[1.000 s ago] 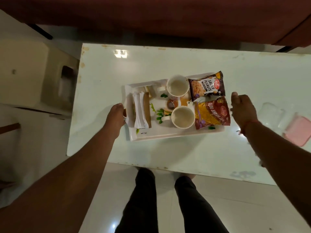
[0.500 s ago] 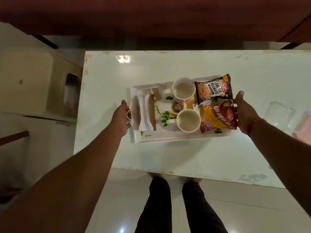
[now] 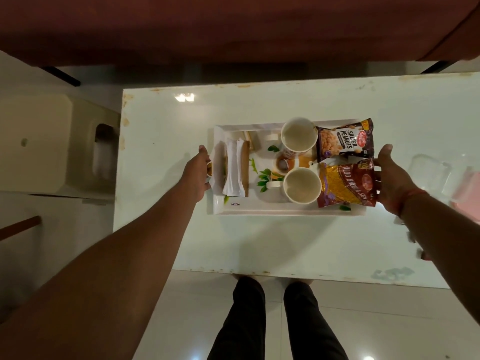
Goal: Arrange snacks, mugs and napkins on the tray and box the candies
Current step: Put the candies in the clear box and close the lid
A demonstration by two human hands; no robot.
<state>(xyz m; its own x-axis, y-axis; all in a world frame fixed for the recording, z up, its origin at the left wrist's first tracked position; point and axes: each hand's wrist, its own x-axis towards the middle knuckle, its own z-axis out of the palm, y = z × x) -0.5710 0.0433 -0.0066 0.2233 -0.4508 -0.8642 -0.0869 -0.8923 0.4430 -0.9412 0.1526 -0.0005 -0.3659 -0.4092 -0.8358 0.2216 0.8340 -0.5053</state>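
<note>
The white rectangular tray [image 3: 259,207] rests on the white table [image 3: 285,242], between both hands. The left hand [image 3: 196,175] is at the tray's left end, fingers curled round the handle [image 3: 209,169] there. The right hand [image 3: 392,180] is at the tray's right end, touching the near snack packet; its fingers pass under the packet's edge and out of sight, so it cannot be determined whether they clamp the tray rim. Both arms extend forward and down from the near corners of the view, converging on the tray.

Tray contents, left to right:
- Folded white napkins [image 3: 235,170] on a brown holder, just right of the left hand.
- Two empty white mugs: the far mug [image 3: 298,135] and the near mug [image 3: 302,185].
- The salted peanuts packet [image 3: 345,141] at the far right corner.
- The aloo bhujia sev packet [image 3: 348,185] at the near right corner.

A clear plastic box [image 3: 428,175] lies on the table right of the right hand.
</note>
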